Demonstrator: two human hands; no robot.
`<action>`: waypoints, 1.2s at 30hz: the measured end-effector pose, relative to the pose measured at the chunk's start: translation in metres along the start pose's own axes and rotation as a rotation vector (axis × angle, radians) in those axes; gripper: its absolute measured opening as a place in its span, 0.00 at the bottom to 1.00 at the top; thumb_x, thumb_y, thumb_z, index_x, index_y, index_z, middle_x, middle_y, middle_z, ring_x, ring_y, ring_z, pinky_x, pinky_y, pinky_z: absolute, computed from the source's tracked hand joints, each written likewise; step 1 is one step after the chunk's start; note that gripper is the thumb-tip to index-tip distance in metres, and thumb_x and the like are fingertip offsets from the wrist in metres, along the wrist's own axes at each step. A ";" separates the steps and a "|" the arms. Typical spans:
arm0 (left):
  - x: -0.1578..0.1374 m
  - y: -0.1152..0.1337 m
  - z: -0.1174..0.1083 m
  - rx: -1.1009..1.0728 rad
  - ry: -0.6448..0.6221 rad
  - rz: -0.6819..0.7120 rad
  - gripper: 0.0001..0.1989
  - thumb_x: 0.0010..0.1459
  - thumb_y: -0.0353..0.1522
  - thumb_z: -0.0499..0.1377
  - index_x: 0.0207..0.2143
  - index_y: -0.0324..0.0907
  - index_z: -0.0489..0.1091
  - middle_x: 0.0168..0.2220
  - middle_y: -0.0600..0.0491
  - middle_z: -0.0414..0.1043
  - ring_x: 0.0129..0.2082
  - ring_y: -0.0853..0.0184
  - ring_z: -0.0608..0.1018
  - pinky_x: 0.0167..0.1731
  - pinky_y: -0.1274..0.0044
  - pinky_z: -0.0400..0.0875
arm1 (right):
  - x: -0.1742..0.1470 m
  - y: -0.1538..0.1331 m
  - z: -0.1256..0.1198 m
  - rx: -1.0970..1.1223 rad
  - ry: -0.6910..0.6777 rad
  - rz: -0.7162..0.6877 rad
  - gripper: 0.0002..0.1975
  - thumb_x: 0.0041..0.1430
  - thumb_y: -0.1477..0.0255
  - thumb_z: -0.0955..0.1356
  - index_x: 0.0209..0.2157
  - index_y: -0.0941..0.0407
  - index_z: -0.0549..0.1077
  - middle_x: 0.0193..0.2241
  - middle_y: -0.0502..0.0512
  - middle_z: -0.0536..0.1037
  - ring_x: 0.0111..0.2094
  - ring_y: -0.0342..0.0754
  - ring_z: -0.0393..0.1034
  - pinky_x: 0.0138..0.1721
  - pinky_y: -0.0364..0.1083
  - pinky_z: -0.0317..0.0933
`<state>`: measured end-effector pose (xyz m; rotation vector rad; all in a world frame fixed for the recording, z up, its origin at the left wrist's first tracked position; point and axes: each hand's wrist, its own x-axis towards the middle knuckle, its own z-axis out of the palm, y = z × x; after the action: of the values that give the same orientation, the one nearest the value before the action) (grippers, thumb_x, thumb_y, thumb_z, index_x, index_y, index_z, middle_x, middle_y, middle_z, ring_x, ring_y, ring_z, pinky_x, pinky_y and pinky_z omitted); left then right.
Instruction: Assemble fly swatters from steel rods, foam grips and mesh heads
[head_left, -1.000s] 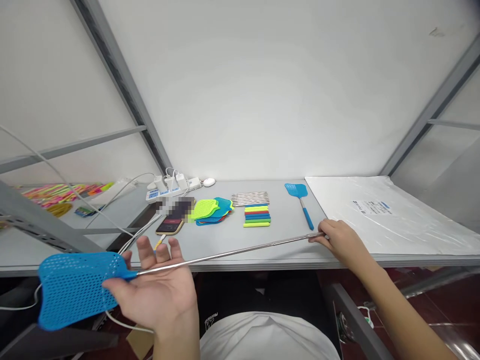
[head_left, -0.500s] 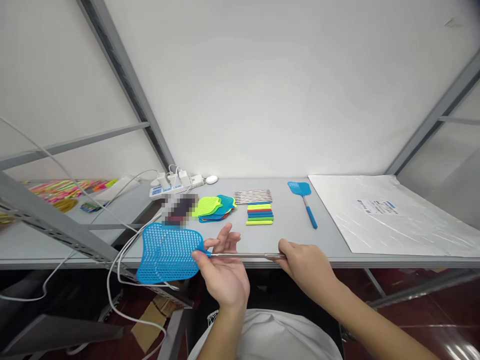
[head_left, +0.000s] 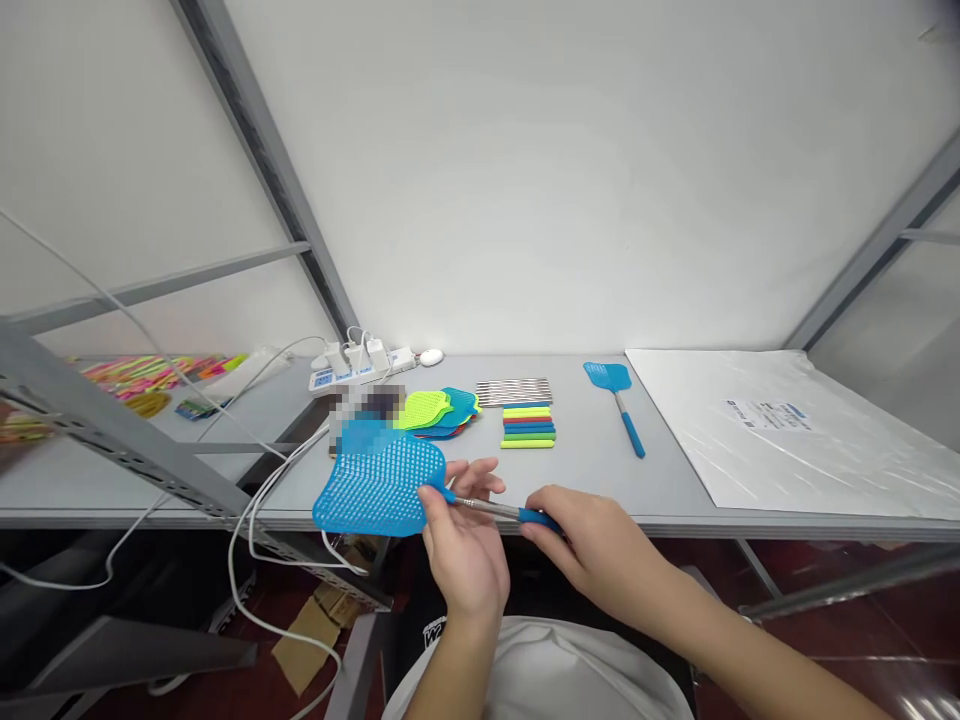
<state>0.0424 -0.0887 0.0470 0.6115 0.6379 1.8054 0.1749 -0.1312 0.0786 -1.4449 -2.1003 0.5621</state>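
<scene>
A fly swatter [head_left: 382, 485] with a blue mesh head, a short silver rod and a blue grip is held over the table's front edge. My left hand [head_left: 469, 545] pinches the neck of its head between thumb and fingers, palm up. Around the blue grip, my right hand [head_left: 592, 540] is closed. Behind them lie a stack of loose mesh heads [head_left: 426, 408] in yellow-green, blue and red, a row of silver rods [head_left: 514, 391], and a row of coloured grips [head_left: 528, 427]. One whole blue fly swatter [head_left: 621, 408] rests to the right.
A white wrapped package [head_left: 780, 430] covers the table's right side. At the back left sits a power strip [head_left: 360, 370] with chargers, and white cables [head_left: 247, 520] hang over the front edge. A metal shelf post [head_left: 135, 430] stands left. Colourful items [head_left: 157, 375] lie beyond it.
The swatter's rod has become shorter, and its blue grip now shows at my right hand. The mesh head has moved right and tilted upward; my two hands are closer together.
</scene>
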 end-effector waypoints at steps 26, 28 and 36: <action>0.084 -0.052 -0.001 0.800 -0.725 -0.079 0.11 0.54 0.35 0.64 0.42 0.48 0.77 0.50 0.47 0.73 0.55 0.52 0.69 0.58 0.60 0.59 | 0.055 0.147 -0.042 -0.724 0.377 0.566 0.08 0.64 0.71 0.59 0.41 0.56 0.68 0.18 0.51 0.73 0.17 0.48 0.67 0.20 0.44 0.41; 0.095 -0.056 0.001 0.861 -0.808 0.000 0.11 0.54 0.33 0.64 0.42 0.48 0.77 0.51 0.48 0.72 0.56 0.51 0.67 0.58 0.59 0.58 | 0.070 0.157 -0.042 -0.731 0.374 0.572 0.06 0.63 0.71 0.60 0.36 0.55 0.67 0.21 0.53 0.74 0.19 0.48 0.68 0.20 0.44 0.41; 0.103 -0.065 -0.008 1.142 -0.791 0.473 0.13 0.57 0.29 0.58 0.44 0.50 0.75 0.49 0.49 0.73 0.51 0.52 0.68 0.49 0.62 0.62 | 0.084 0.173 -0.024 -0.818 0.293 0.540 0.07 0.63 0.71 0.61 0.36 0.56 0.69 0.29 0.58 0.77 0.26 0.52 0.72 0.26 0.46 0.49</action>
<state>0.0504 0.0263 0.0077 2.2433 0.9663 1.2503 0.2896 0.0079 0.0083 -2.3945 -1.7509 -0.3889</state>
